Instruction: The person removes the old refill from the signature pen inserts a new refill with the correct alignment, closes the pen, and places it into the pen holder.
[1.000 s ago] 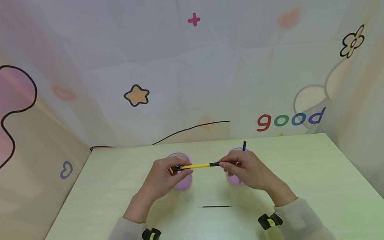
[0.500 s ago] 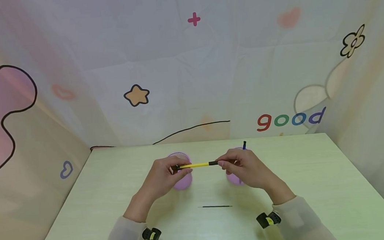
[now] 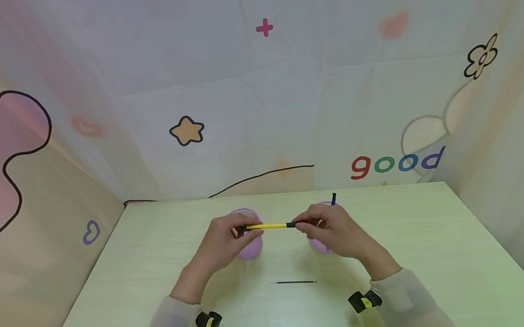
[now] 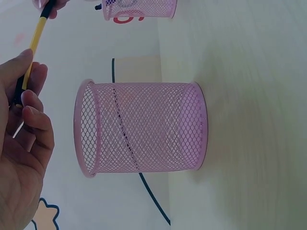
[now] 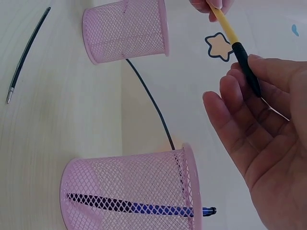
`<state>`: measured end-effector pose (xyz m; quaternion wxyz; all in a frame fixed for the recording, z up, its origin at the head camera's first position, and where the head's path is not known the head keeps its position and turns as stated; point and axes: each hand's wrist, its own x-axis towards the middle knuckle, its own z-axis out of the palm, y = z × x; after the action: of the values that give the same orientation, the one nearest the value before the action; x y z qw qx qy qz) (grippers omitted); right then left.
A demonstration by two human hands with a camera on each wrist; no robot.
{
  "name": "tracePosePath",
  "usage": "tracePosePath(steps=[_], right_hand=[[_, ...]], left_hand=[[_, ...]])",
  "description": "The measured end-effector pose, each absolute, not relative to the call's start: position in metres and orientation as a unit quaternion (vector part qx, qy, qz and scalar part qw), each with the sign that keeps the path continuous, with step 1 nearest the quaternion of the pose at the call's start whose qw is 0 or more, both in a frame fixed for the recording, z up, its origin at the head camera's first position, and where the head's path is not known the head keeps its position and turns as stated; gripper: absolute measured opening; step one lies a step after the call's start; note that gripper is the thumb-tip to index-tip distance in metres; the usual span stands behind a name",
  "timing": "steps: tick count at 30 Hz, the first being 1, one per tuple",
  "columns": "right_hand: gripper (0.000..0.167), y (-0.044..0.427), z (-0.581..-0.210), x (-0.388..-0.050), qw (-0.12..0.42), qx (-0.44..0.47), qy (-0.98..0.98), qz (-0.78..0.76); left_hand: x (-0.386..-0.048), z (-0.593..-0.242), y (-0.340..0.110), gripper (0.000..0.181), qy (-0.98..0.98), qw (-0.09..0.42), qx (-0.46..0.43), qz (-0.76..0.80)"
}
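Observation:
A yellow pen (image 3: 272, 226) with black ends is held level between the two hands, above the table. At its left end, the thumb and fingers of my left hand (image 3: 222, 243) pinch the black part. My right hand (image 3: 340, 233) pinches the black grip section (image 5: 246, 67) at the other end; the pointed tip shows past the thumb in the right wrist view. Below the hands a thin dark pen refill (image 3: 296, 282) lies on the table. Behind the left hand stands a pink mesh pen holder (image 4: 144, 127).
A second pink mesh pen holder (image 5: 129, 184) stands behind the right hand, with a blue pen (image 5: 209, 211) leaning in it and sticking out over the rim. The pale table (image 3: 130, 291) ends at a printed cloth backdrop (image 3: 258, 108).
My right hand has shifted slightly left, toward the left hand, still pinching the pen's black end. The left hand has hardly moved, and the refill lies where it was.

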<state>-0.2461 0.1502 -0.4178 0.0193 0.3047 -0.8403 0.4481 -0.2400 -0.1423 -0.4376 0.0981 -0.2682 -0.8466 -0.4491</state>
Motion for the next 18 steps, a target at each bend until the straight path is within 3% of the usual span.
tracePosePath(steps=[18], right_hand=[[0.013,0.138,-0.417,-0.244,-0.003,0.308,-0.850,0.428]], left_hand=[[-0.238,-0.435,-0.134,0.015,-0.829,0.103,-0.253,-0.488]])
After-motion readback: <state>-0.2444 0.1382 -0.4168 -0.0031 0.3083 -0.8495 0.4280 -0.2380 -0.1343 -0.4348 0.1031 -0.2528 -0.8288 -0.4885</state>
